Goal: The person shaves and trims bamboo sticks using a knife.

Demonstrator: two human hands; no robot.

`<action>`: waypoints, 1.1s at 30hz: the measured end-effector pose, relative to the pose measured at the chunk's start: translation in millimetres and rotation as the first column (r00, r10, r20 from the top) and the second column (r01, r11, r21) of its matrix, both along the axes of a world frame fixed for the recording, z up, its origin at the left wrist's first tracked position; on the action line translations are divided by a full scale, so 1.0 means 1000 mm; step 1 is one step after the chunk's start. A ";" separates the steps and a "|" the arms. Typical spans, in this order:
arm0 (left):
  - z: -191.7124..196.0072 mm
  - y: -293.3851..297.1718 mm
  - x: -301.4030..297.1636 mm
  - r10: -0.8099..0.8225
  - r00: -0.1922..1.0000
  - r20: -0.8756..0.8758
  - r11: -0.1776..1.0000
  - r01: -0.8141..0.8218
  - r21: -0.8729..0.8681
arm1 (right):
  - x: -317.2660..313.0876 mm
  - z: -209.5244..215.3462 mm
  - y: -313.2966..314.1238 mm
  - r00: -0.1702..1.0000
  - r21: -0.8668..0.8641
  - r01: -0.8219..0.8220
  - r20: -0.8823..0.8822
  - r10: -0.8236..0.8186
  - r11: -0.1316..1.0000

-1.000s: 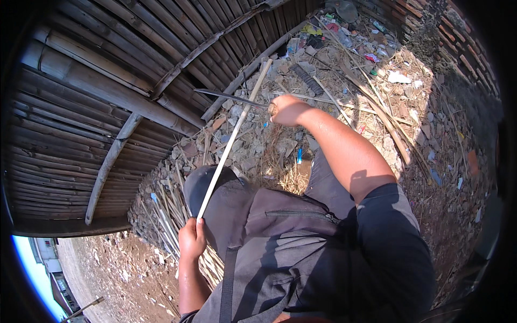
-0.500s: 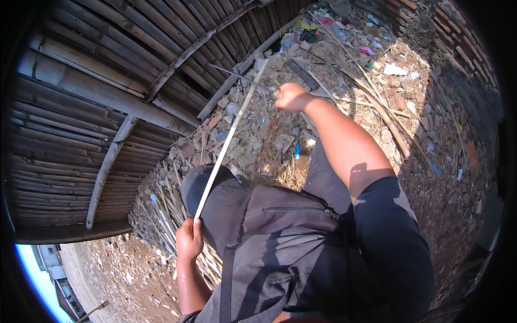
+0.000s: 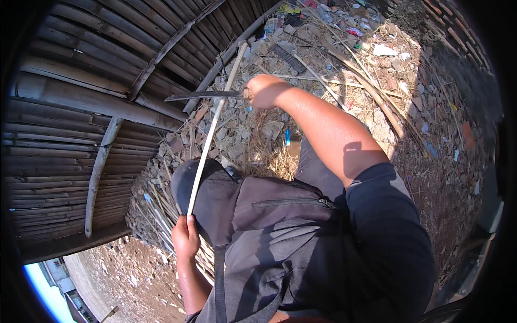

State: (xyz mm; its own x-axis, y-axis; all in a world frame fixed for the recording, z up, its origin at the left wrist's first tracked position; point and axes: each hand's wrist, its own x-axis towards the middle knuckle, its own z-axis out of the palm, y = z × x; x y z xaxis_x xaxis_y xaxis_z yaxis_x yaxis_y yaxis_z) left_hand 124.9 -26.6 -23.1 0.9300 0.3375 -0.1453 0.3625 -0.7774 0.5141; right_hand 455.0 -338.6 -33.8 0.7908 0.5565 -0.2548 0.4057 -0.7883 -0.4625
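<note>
A long, pale strip of split bamboo (image 3: 209, 140) slants up and away from my left hand (image 3: 185, 237), which is closed round its near end with the thumb on top. The strip passes over my bent knee. My right hand (image 3: 265, 91) grips the handle of a machete (image 3: 207, 95), its dark blade pointing left. In the picture the blade crosses the upper part of the strip; whether it touches the wood I cannot tell.
A bamboo-slat wall (image 3: 59, 129) stands close on the left. Bamboo strips (image 3: 161, 207) lie in a pile beside my left leg. Rubble and litter (image 3: 344, 32) cover the ground ahead, with long bamboo poles (image 3: 371, 99) across it. A brick wall (image 3: 458, 37) rises at far right.
My right hand has moved left and slightly down with the machete. The blade has turned from slanting to nearly level, its broad side now showing. The left hand keeps its hold on the strip.
</note>
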 end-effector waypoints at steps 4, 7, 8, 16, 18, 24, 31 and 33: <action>0.003 -0.009 0.004 0.001 1.000 -0.024 0.994 0.001 0.107 | -0.016 -0.009 0.006 0.996 0.065 0.083 0.039 -0.086 0.994; 0.000 -0.002 -0.002 0.036 0.999 -0.019 0.995 -0.034 0.094 | -0.046 0.012 0.032 0.960 -0.042 -0.280 0.017 0.281 0.959; -0.002 0.003 -0.006 0.030 0.999 -0.023 0.993 -0.027 0.115 | -0.045 0.009 0.033 0.947 0.021 -0.321 0.028 0.321 0.947; 0.004 -0.003 0.003 0.011 0.998 -0.066 0.991 -0.002 0.135 | 0.001 -0.028 -0.001 0.968 0.129 -0.014 -0.249 0.046 0.992; 0.007 -0.009 0.003 -0.001 0.999 -0.048 0.988 0.008 0.154 | -0.019 -0.027 0.015 1.000 0.104 -0.007 0.024 0.004 0.995; 0.008 -0.006 -0.001 -0.019 1.000 -0.001 0.988 0.019 0.150 | -0.054 0.018 0.024 0.978 0.083 -0.207 0.047 0.204 0.975; 0.018 0.006 0.007 -0.087 0.994 -0.072 0.947 0.105 0.304 | 0.047 -0.085 -0.030 0.967 0.154 0.252 0.007 -0.256 0.955; 0.017 0.004 0.006 -0.041 0.993 -0.114 0.977 0.064 0.205 | 0.011 -0.037 -0.002 0.963 0.130 0.253 -0.124 -0.238 0.959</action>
State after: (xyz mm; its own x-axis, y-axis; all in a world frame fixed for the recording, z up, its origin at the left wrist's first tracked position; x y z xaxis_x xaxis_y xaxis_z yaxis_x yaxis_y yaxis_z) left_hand 130.7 -22.8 -6.0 0.9299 0.3219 -0.1781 0.3628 -0.8828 0.2985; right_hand 466.1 -340.7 -71.3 0.8803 0.3855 -0.2766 0.1506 -0.7798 -0.6076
